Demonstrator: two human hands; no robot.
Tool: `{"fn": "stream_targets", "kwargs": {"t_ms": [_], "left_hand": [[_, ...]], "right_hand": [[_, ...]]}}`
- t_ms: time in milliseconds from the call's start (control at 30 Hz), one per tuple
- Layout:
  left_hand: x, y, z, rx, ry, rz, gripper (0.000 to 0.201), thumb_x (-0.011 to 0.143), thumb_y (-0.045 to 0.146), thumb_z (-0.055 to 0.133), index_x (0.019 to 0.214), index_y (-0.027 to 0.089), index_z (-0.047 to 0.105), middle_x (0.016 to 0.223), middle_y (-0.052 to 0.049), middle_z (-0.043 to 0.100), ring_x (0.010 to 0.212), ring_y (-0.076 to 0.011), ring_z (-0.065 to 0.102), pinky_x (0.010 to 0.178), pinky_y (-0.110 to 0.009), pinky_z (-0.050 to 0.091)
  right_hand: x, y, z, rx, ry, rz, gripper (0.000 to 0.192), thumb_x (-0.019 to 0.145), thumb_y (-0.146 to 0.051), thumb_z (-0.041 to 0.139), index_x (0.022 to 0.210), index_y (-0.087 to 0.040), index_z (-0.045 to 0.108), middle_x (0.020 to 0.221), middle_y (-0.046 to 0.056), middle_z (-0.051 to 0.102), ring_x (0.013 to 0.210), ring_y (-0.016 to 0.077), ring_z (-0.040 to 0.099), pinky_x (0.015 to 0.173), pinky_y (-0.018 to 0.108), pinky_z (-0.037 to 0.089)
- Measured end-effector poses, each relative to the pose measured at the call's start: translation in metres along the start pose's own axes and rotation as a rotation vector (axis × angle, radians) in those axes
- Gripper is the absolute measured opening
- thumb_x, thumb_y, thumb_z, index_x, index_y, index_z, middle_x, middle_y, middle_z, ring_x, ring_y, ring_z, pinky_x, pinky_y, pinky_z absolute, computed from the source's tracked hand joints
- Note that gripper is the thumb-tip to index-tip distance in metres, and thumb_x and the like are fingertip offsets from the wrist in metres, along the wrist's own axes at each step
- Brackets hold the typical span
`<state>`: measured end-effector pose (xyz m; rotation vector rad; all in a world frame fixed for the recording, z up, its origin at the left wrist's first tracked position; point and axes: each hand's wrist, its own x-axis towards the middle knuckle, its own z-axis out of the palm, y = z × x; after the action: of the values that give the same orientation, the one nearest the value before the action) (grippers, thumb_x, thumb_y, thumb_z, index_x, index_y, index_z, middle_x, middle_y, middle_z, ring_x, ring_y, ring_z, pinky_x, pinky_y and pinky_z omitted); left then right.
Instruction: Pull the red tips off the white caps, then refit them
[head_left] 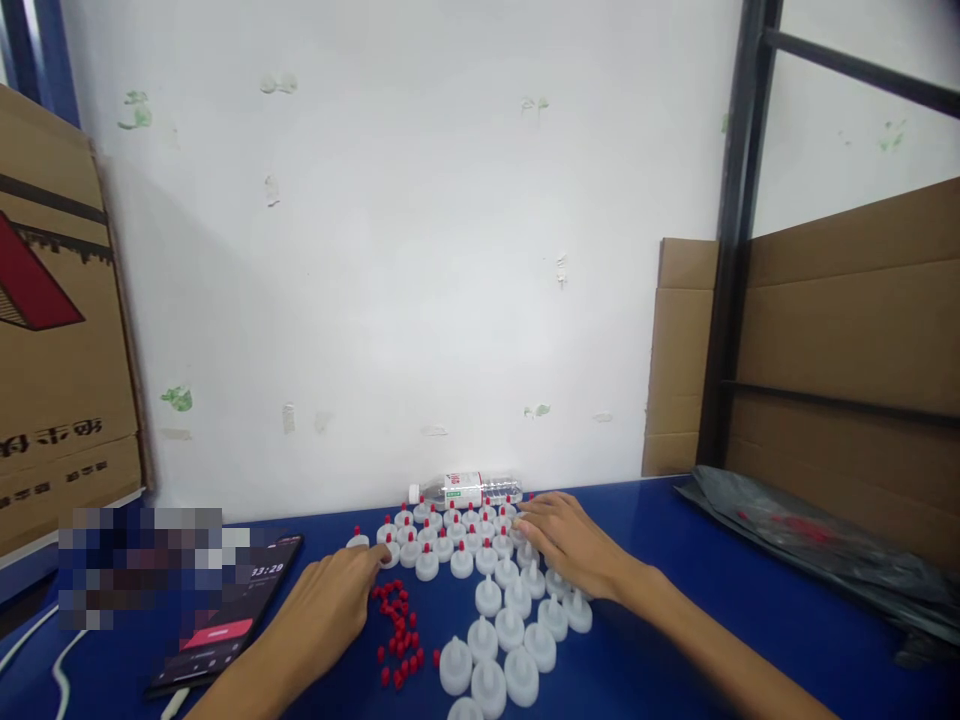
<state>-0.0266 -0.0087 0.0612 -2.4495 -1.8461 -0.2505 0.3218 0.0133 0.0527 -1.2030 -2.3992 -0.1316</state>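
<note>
Many white plastic nozzle caps [487, 597] stand upright on the blue table, those at the back topped with small red tips [427, 549]. The nearer caps on the right show bare white nozzles. My left hand [337, 595] is curled, its fingertips closed against a red-tipped cap [391, 553] at the left of the group. Stretched across the back right of the group, my right hand [566, 540] has its fingers out and its thumb beside the caps; some caps beneath it are partly hidden. Loose red tips [401, 635] lie scattered between my left hand and the bare caps.
A clear plastic bottle [463, 489] lies against the wall behind the caps. At left, a phone [232, 615] with a cable rests near a large carton [67, 300]. A dark plastic bag [795, 540] lies at right, before cardboard [847, 330] and a metal frame.
</note>
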Motion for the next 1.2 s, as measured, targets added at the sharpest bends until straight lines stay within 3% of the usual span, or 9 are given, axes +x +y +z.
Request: {"fn": "stream_targets", "kwargs": {"t_ms": [267, 500, 600, 667, 800, 933, 1067, 1133, 1200], "left_hand": [[-0.001, 0.007, -0.011, -0.032, 0.053, -0.017, 0.048, 0.093, 0.006, 0.03, 0.123, 0.021, 0.064, 0.11, -0.011, 0.073, 0.104, -0.0281, 0.07, 0.084, -0.039, 0.049], [-0.015, 0.029, -0.01, -0.296, 0.347, 0.066, 0.038, 0.106, 0.035, 0.028, 0.13, 0.024, 0.054, 0.114, -0.008, 0.068, 0.104, -0.0249, 0.067, 0.088, -0.037, 0.05], [-0.026, 0.046, -0.011, -0.343, 0.362, 0.193, 0.034, 0.105, 0.044, 0.035, 0.124, 0.026, 0.056, 0.106, -0.006, 0.068, 0.095, -0.0236, 0.066, 0.081, -0.034, 0.05], [-0.03, 0.057, -0.008, -0.331, 0.298, 0.272, 0.03, 0.103, 0.047, 0.04, 0.116, 0.028, 0.059, 0.103, -0.005, 0.068, 0.091, -0.023, 0.065, 0.078, -0.033, 0.049], [-0.033, 0.068, 0.003, -0.297, 0.165, 0.403, 0.035, 0.104, 0.041, 0.031, 0.092, 0.027, 0.061, 0.096, -0.007, 0.07, 0.088, -0.0231, 0.065, 0.07, -0.032, 0.047], [-0.03, 0.07, 0.01, -0.389, 0.138, 0.41, 0.051, 0.105, 0.047, 0.017, 0.08, 0.027, 0.057, 0.084, -0.005, 0.069, 0.079, -0.0219, 0.064, 0.071, -0.033, 0.047], [-0.028, 0.071, 0.009, -0.605, 0.151, 0.302, 0.057, 0.103, 0.063, 0.018, 0.074, 0.026, 0.052, 0.076, -0.001, 0.066, 0.074, -0.0201, 0.06, 0.074, -0.031, 0.048], [-0.026, 0.066, 0.006, -0.707, 0.119, 0.234, 0.058, 0.102, 0.064, 0.018, 0.068, 0.025, 0.041, 0.064, 0.001, 0.057, 0.064, -0.0177, 0.055, 0.064, -0.029, 0.046], [-0.023, 0.056, 0.0, -0.679, 0.135, 0.163, 0.054, 0.104, 0.06, 0.017, 0.068, 0.025, 0.037, 0.062, 0.002, 0.052, 0.061, -0.0171, 0.052, 0.06, -0.029, 0.041]], "right_hand": [[0.0, -0.005, -0.003, 0.025, 0.041, 0.007, 0.051, 0.111, -0.046, 0.028, 0.097, -0.024, 0.072, 0.095, 0.005, 0.076, 0.113, 0.0273, 0.063, 0.106, 0.048, 0.037], [0.0, -0.032, -0.026, 0.04, 0.216, -0.002, 0.026, 0.101, -0.047, 0.057, 0.102, -0.022, 0.065, 0.103, 0.008, 0.071, 0.099, 0.0254, 0.065, 0.091, 0.041, 0.047], [-0.003, -0.062, -0.022, 0.07, 0.218, -0.22, 0.017, 0.103, -0.039, 0.057, 0.103, -0.023, 0.061, 0.102, 0.006, 0.071, 0.095, 0.0222, 0.066, 0.085, 0.036, 0.049], [-0.005, -0.082, -0.015, 0.077, 0.25, -0.444, 0.013, 0.105, -0.035, 0.056, 0.1, -0.023, 0.059, 0.096, 0.003, 0.072, 0.089, 0.0179, 0.068, 0.1, 0.039, 0.045], [-0.008, -0.102, -0.006, 0.073, 0.366, -0.581, 0.017, 0.106, -0.03, 0.054, 0.09, -0.022, 0.055, 0.081, 0.0, 0.07, 0.08, 0.0129, 0.068, 0.106, 0.036, 0.041], [-0.007, -0.1, -0.007, 0.058, 0.334, -0.59, 0.021, 0.107, -0.029, 0.05, 0.088, -0.022, 0.055, 0.087, 0.0, 0.071, 0.079, 0.0118, 0.067, 0.106, 0.035, 0.041], [-0.002, -0.082, -0.009, -0.029, 0.296, -0.629, 0.02, 0.107, -0.014, 0.042, 0.1, -0.022, 0.059, 0.105, 0.004, 0.074, 0.099, 0.0143, 0.067, 0.109, 0.039, 0.039], [0.001, -0.066, -0.012, -0.033, 0.297, -0.566, 0.026, 0.106, -0.01, 0.039, 0.103, -0.023, 0.061, 0.112, 0.005, 0.074, 0.109, 0.0162, 0.065, 0.108, 0.041, 0.04], [0.002, -0.045, -0.017, 0.021, 0.314, -0.363, 0.024, 0.107, -0.016, 0.042, 0.1, -0.025, 0.064, 0.11, 0.004, 0.074, 0.107, 0.018, 0.066, 0.104, 0.041, 0.044]]}}
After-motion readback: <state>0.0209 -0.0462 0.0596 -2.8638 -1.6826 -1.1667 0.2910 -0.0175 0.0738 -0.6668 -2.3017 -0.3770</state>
